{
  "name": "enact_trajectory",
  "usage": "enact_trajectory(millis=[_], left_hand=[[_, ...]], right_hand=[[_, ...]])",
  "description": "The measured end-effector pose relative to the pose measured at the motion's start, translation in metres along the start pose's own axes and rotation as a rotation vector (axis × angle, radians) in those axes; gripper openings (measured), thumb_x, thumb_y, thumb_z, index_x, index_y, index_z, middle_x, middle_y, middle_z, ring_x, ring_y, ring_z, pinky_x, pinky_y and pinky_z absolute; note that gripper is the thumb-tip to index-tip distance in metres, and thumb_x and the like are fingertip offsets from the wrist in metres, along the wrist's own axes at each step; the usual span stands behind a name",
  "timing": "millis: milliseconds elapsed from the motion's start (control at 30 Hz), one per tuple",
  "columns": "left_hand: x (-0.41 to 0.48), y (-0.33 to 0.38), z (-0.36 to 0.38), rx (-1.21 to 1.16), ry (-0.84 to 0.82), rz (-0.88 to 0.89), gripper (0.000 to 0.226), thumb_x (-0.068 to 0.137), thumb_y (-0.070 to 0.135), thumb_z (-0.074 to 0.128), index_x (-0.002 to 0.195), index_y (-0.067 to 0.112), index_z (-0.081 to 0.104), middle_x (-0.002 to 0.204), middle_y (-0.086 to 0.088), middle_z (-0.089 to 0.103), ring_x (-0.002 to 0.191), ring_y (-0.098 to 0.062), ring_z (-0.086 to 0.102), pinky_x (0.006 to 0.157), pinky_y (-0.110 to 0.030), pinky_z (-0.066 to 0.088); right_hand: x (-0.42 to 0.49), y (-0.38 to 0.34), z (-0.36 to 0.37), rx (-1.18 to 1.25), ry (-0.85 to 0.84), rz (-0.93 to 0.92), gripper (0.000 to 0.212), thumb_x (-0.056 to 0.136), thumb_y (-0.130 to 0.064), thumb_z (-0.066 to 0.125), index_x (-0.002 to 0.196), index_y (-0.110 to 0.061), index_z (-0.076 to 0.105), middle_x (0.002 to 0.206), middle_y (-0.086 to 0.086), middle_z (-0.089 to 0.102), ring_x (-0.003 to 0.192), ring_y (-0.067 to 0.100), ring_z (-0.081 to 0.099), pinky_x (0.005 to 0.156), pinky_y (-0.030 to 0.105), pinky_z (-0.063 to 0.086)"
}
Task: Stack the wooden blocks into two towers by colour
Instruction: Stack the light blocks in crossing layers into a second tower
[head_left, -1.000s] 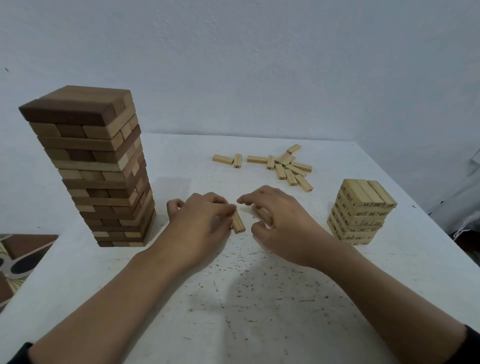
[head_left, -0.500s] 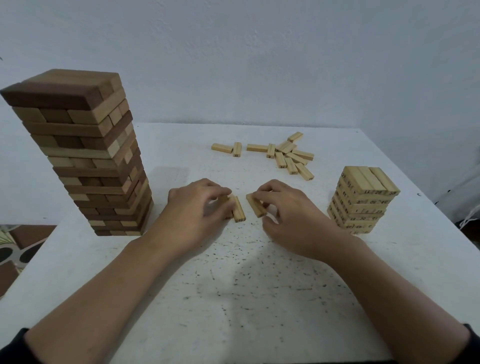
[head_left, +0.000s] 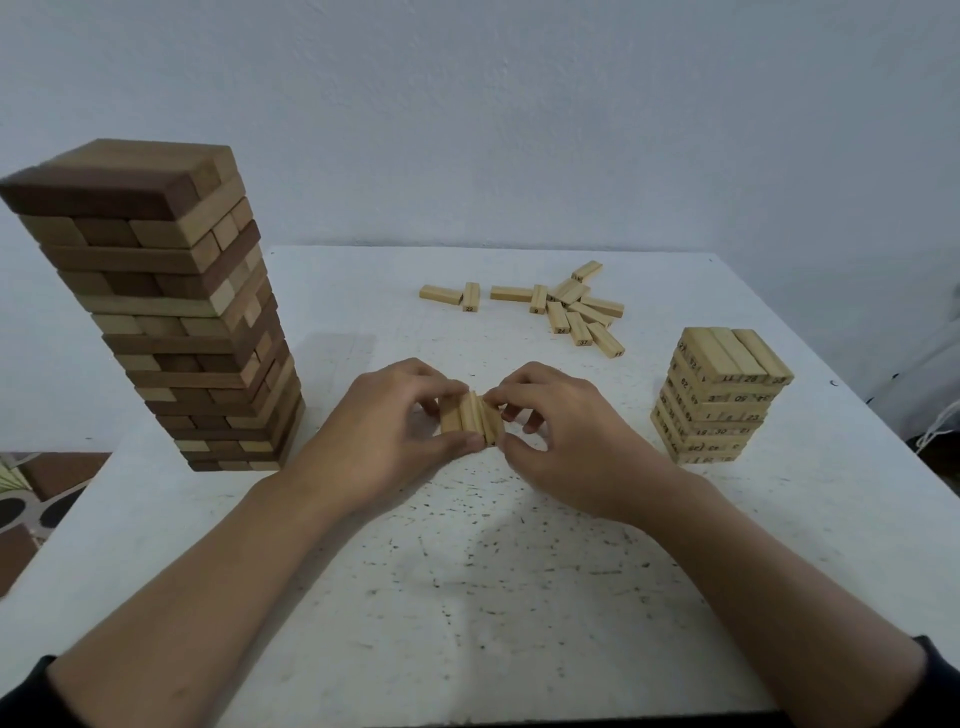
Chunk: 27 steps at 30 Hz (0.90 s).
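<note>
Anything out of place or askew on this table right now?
The tall tower at left mixes dark and light blocks, odd for colour sorting. Loose numbered blocks lie scattered at the far side. The left hand and right hand pinch three pale blocks.

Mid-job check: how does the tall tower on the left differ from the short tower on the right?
Height: the tall tower rises well above the short tower. Colour: the tall tower mixes dark brown and tan blocks; the short tower is all pale wood. Markings: the short tower's block ends carry printed numbers; the tall tower shows none. Both stand upright on the white table, built in layers of three.
</note>
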<state>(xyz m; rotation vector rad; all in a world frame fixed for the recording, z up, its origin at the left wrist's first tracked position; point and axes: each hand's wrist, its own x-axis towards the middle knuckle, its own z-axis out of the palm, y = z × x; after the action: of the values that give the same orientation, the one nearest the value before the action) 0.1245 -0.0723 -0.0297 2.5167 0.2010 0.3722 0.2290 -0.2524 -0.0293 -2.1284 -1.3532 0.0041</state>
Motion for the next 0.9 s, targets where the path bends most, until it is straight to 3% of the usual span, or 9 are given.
enact_trajectory(millis=[133, 267, 433, 533, 667, 800, 900], left_hand=[[-0.001, -0.001, 0.000, -0.001, -0.009, 0.004, 0.051, 0.079, 0.062, 0.074, 0.122, 0.034, 0.072, 0.114, 0.023, 0.061, 0.102, 0.007, 0.056, 0.077, -0.011, 0.039], [-0.004, 0.001, -0.001, -0.006, -0.002, -0.018, 0.050, 0.083, 0.047, 0.078, 0.130, 0.033, 0.068, 0.117, 0.023, 0.064, 0.105, 0.007, 0.057, 0.078, -0.009, 0.039], [-0.005, 0.008, 0.004, -0.090, 0.086, -0.074, 0.051, 0.075, 0.047, 0.085, 0.122, 0.030, 0.073, 0.094, 0.019, 0.068, 0.091, 0.004, 0.059, 0.069, -0.013, 0.046], [-0.005, 0.016, 0.011, -0.094, 0.163, -0.083, 0.054, 0.071, 0.045, 0.087, 0.119, 0.024, 0.075, 0.083, 0.012, 0.069, 0.080, -0.003, 0.063, 0.068, -0.017, 0.051], [-0.004, 0.018, 0.012, -0.095, 0.121, -0.066, 0.066, 0.059, 0.055, 0.093, 0.110, 0.017, 0.075, 0.078, 0.006, 0.071, 0.071, -0.013, 0.065, 0.067, -0.031, 0.053], [-0.004, 0.014, 0.008, -0.126, 0.054, -0.116, 0.088, 0.048, 0.055, 0.097, 0.127, 0.025, 0.070, 0.080, 0.012, 0.071, 0.070, -0.002, 0.064, 0.064, -0.019, 0.052], [-0.005, 0.008, 0.001, -0.152, 0.025, -0.132, 0.079, 0.059, 0.046, 0.097, 0.130, 0.028, 0.068, 0.095, 0.017, 0.071, 0.076, 0.000, 0.066, 0.064, -0.016, 0.049]], right_hand=[[0.002, -0.001, 0.002, 0.013, 0.000, 0.044, 0.030, 0.098, -0.023, 0.061, 0.125, -0.014, 0.069, 0.108, -0.006, 0.057, 0.094, 0.006, 0.054, 0.077, 0.012, 0.044], [0.002, -0.001, 0.003, 0.014, -0.017, 0.065, 0.025, 0.100, -0.025, 0.057, 0.116, -0.016, 0.074, 0.105, -0.007, 0.055, 0.091, 0.008, 0.054, 0.072, 0.013, 0.043], [0.002, -0.001, 0.003, 0.033, -0.004, 0.107, 0.026, 0.098, -0.031, 0.059, 0.117, -0.019, 0.072, 0.105, -0.010, 0.056, 0.094, 0.006, 0.055, 0.075, 0.013, 0.043], [0.004, -0.002, 0.003, 0.016, 0.015, 0.142, 0.030, 0.095, -0.035, 0.065, 0.120, -0.019, 0.070, 0.108, -0.009, 0.058, 0.094, 0.006, 0.056, 0.080, 0.021, 0.049], [0.005, -0.001, 0.004, 0.060, 0.106, 0.208, 0.033, 0.084, -0.037, 0.079, 0.111, -0.020, 0.073, 0.101, -0.013, 0.064, 0.091, 0.003, 0.059, 0.078, 0.018, 0.048], [0.003, 0.001, 0.000, 0.146, 0.102, 0.287, 0.035, 0.076, -0.036, 0.084, 0.108, -0.026, 0.074, 0.098, -0.016, 0.068, 0.090, -0.006, 0.059, 0.071, 0.007, 0.044], [0.004, 0.003, -0.003, 0.178, 0.055, 0.275, 0.033, 0.078, -0.030, 0.083, 0.110, -0.028, 0.075, 0.100, -0.018, 0.070, 0.095, -0.006, 0.061, 0.081, 0.010, 0.048]])
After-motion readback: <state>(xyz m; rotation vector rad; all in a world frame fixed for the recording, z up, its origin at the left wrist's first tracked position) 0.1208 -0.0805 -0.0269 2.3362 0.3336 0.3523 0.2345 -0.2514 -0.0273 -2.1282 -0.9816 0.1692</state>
